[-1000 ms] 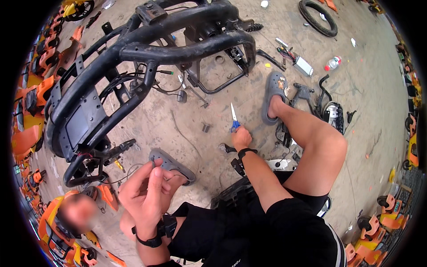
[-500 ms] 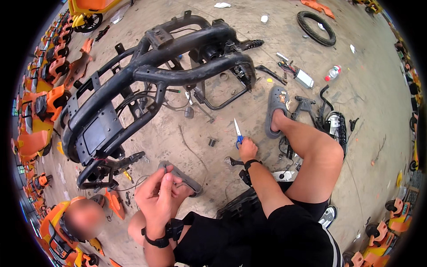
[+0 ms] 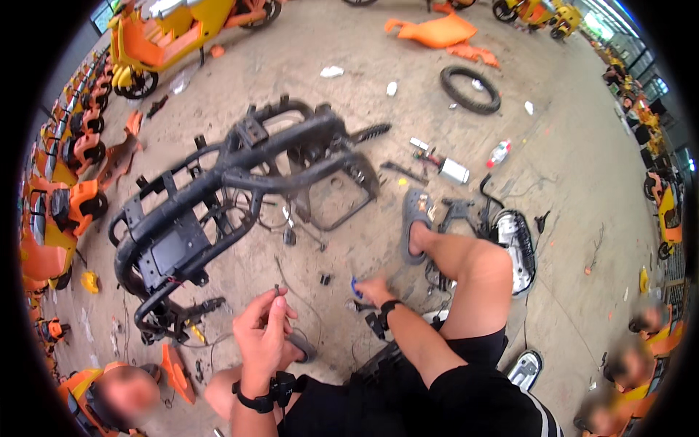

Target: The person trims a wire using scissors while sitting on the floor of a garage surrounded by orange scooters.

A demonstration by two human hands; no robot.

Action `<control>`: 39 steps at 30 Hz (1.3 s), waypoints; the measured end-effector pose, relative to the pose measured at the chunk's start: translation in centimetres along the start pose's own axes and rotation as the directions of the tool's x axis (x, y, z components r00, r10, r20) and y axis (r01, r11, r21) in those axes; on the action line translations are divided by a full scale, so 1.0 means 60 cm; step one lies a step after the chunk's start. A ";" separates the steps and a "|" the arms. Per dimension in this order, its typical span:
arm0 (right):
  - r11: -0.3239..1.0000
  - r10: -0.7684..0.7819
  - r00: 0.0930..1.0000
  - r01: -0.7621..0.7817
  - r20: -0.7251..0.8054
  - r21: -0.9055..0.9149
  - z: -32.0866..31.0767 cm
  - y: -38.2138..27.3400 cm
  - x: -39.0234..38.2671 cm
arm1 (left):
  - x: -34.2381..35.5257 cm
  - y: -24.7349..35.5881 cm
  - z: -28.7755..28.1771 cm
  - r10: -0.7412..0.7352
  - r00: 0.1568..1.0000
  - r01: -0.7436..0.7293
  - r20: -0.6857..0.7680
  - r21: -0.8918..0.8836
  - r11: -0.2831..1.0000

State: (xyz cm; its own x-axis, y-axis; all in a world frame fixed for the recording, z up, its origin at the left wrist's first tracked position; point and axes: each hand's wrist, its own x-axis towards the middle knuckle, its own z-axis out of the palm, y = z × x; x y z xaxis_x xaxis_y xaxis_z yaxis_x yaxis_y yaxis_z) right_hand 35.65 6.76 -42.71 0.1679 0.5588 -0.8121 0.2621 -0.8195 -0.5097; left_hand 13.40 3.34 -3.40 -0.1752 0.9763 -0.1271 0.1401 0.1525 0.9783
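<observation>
My left hand point(image 3: 263, 324) is raised over my left knee, thumb and fingers pinched on the end of a thin dark cable point(image 3: 212, 355). That cable appears to loop back toward the lower end of a black tubular scooter frame point(image 3: 244, 178) lying on the floor ahead. My right hand point(image 3: 375, 291) is low over the ground in front of me, its fingers closed at the blue handle of a pair of scissors point(image 3: 356, 287). The blades do not show clearly now. A small dark part point(image 3: 325, 279) lies left of the scissors.
A tyre point(image 3: 470, 90), a silver box with wires point(image 3: 453, 171) and a plastic bottle point(image 3: 499, 154) lie beyond my right foot. Loose black parts surround that leg. Yellow and orange scooters point(image 3: 175, 36) stand along the left and far sides, with orange panels point(image 3: 433, 30) on the floor.
The view has tilted up, bringing more far floor and scooters into sight. My left hand keeps its pinch on the cable. My right hand stays at the scissors, whose blades no longer show clearly.
</observation>
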 end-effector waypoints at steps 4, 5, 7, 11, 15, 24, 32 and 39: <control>0.829 -0.198 0.864 -0.104 0.463 0.549 0.014 -0.049 -0.106 | -0.009 0.003 -0.015 0.024 0.999 -0.024 -0.049 -0.005 1.000; 0.802 -0.236 0.818 -0.140 0.524 0.580 0.021 -0.053 -0.113 | -0.012 0.002 -0.019 0.038 0.998 -0.038 -0.056 -0.009 0.999; 0.791 -0.231 0.738 -0.238 0.634 0.564 0.006 -0.098 -0.165 | -0.017 -0.001 -0.014 0.066 0.996 -0.068 -0.056 -0.033 0.997; 0.694 -0.388 0.567 -0.339 0.726 0.635 -0.039 -0.171 -0.237 | -0.021 -0.001 -0.016 0.126 0.991 -0.127 -0.041 -0.026 0.992; 0.716 -0.564 0.478 -0.122 0.673 0.687 -0.129 -0.264 -0.358 | -0.008 0.003 0.006 0.259 0.966 -0.259 -0.023 -0.009 0.966; 0.716 -0.696 0.336 0.262 0.634 0.647 -0.213 -0.350 -0.533 | -0.022 0.003 -0.033 0.462 0.871 -0.468 -0.170 0.004 0.884; 0.708 -0.705 0.279 0.227 0.652 0.668 -0.199 -0.376 -0.541 | -0.038 0.027 -0.060 0.533 0.833 -0.540 -0.148 -0.007 0.842; 0.662 -0.684 0.256 0.612 0.683 0.433 -0.116 -0.416 -0.519 | -0.049 0.037 -0.077 0.429 0.878 -0.408 -0.213 0.136 0.903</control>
State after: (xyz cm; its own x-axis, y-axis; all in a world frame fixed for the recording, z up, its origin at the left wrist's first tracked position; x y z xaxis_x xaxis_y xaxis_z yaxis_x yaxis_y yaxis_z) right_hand 30.49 10.68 -2.71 -0.7855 0.6165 -0.0539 -0.1352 -0.2560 -0.9572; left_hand 9.73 0.10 -0.12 -0.3009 0.8898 0.3431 0.3307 -0.2401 0.9127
